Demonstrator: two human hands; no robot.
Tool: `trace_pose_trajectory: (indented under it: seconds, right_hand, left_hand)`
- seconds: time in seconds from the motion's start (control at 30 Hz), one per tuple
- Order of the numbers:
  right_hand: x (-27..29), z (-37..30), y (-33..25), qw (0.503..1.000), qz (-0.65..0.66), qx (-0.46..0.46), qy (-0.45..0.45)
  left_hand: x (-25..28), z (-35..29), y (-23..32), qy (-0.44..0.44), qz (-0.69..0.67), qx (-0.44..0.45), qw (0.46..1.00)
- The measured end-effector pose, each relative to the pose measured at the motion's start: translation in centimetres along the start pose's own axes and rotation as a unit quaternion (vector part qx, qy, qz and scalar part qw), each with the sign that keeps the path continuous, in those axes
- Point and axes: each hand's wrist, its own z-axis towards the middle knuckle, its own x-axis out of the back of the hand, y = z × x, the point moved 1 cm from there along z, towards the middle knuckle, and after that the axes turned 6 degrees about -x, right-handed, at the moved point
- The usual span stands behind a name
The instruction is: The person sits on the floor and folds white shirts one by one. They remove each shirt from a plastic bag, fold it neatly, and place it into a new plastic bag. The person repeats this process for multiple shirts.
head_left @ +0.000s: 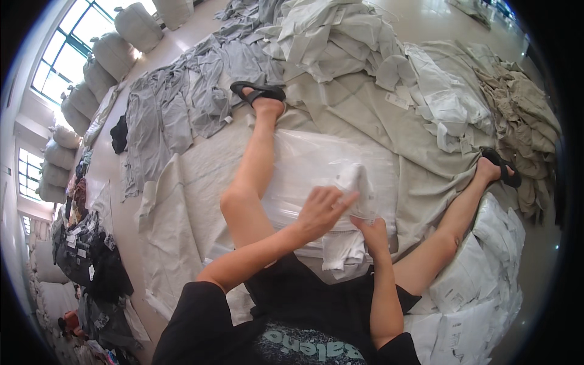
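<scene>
I sit with legs spread around a stack of clear plastic bags [304, 164]. On the stack lies a folded white garment [351, 177], partly inside a clear bag [366, 204]. My left hand [322, 212], slightly blurred, is over the garment's left side with its fingers stretched out. At the bag's near edge, my right hand [372, 236] is closed, the thumb pressing on the plastic; its other fingers are mostly hidden. Another piece of white cloth [342, 250] hangs below the hands, close to my lap. Whether it belongs to the same garment, I cannot tell.
Beige cloth [188, 210] covers the floor beneath me. Grey trousers [164, 115], a white garment heap [334, 36] and khaki clothes [517, 109] lie beyond my feet. Bagged white garments [468, 286] are stacked at my right; dark clothes [91, 255] and stuffed sacks [115, 55] line the left.
</scene>
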Motion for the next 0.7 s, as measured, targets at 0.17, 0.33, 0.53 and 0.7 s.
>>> trace_pose_trajectory:
  seconds: [0.17, 0.33, 0.53, 0.7]
  right_hand:
    - [0.0, -0.4, -0.9, 0.993, 0.097, -0.049, -0.047]
    - [3.6, 2.2, 2.8, 0.995, 0.101, 0.004, -0.005]
    - [-0.4, -0.9, -3.7, 0.989, 0.091, 0.03, 0.115]
    - [0.5, 1.4, -2.3, 0.938, 0.305, -0.033, 0.162]
  left_hand:
    - [-1.1, -1.4, -3.2, 0.02, -0.117, 0.249, 0.961]
    - [-0.4, -1.3, -0.1, -0.086, -0.203, 0.196, 0.955]
    - [-1.0, -3.7, -0.9, -0.069, -0.221, 0.149, 0.961]
    - [-1.1, -5.3, 1.3, -0.099, -0.272, 0.246, 0.925]
